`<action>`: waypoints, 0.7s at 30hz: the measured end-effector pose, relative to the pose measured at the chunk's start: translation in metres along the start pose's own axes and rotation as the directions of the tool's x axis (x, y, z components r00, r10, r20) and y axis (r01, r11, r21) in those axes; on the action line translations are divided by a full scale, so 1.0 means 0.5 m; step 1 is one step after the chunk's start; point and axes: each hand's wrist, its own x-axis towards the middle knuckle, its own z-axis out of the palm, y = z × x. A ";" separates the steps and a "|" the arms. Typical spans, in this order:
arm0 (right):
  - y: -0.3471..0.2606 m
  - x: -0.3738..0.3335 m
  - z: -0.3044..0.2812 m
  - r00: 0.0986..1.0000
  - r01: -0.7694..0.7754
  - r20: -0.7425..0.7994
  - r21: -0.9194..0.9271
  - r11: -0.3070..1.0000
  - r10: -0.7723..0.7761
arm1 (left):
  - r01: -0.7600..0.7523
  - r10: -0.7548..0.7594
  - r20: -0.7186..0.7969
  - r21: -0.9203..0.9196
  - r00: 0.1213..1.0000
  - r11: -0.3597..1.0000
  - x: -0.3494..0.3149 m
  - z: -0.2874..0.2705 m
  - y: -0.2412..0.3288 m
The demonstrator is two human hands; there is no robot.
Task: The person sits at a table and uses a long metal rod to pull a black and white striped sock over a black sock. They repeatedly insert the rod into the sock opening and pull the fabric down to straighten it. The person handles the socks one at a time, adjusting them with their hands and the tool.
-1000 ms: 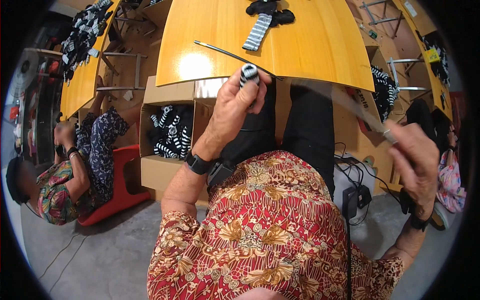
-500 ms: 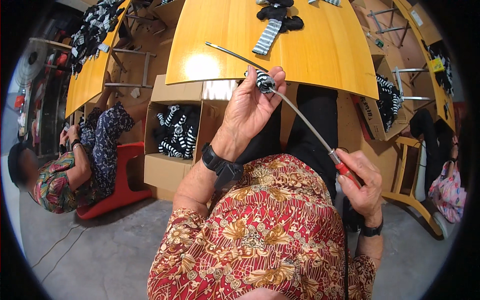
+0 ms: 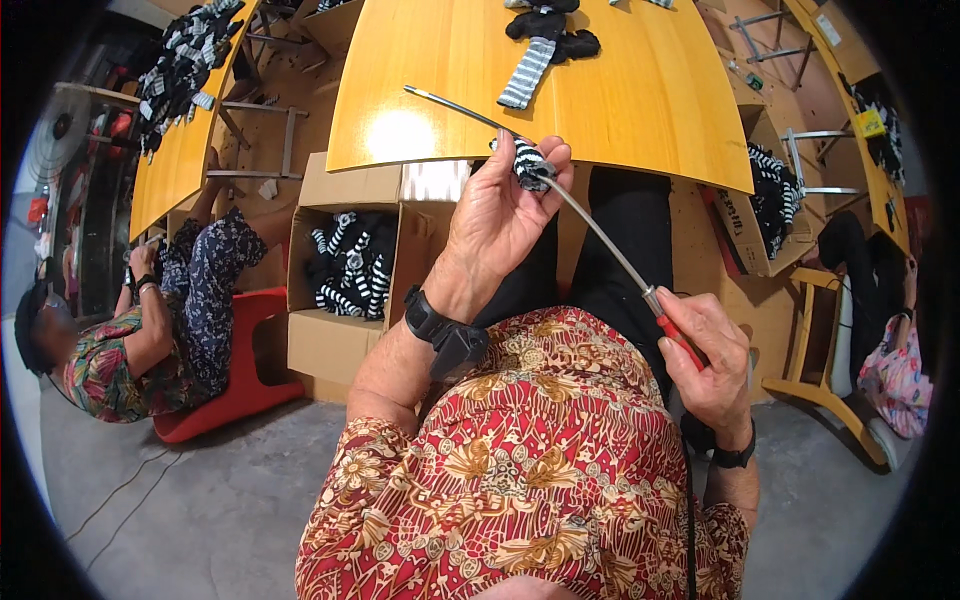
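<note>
Holding a black-and-white striped knitted roll, half-curled left fingers seemingly brace it against a red-handled metal rod clasped inside closed right fingers.

Left grip cupped palm-up, right grip curled, lower

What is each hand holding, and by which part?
The right hand holds a metal rod by its red handle; the left hand holds a striped cloth bundle by its sides, between thumb and fingers.
</note>
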 end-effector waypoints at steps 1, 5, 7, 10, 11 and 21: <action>0.003 0.003 0.005 1.000 0.001 -0.004 -0.007 1.000 -0.001 | -0.006 0.006 -0.006 0.010 1.000 1.000 0.000 0.000 -0.003; 0.006 -0.004 0.019 1.000 0.019 0.003 -0.013 1.000 -0.019 | 0.029 -0.028 0.021 -0.030 0.999 0.999 -0.003 -0.016 -0.001; 0.004 -0.008 0.026 1.000 0.010 -0.011 -0.025 1.000 -0.010 | -0.032 0.032 -0.019 0.028 0.999 0.999 -0.010 -0.005 -0.013; 0.001 -0.008 0.041 0.999 0.028 -0.044 -0.085 0.996 -0.031 | -0.126 0.127 -0.021 0.037 0.992 0.991 -0.002 0.006 -0.033; 0.001 -0.008 0.048 0.997 0.038 -0.057 -0.113 0.993 -0.045 | -0.139 0.138 0.025 0.040 0.990 0.990 0.003 0.006 -0.038; 0.012 0.010 0.057 0.962 0.121 -0.210 -0.235 0.964 -0.172 | -0.225 0.179 0.256 0.165 0.950 0.960 0.035 0.093 -0.036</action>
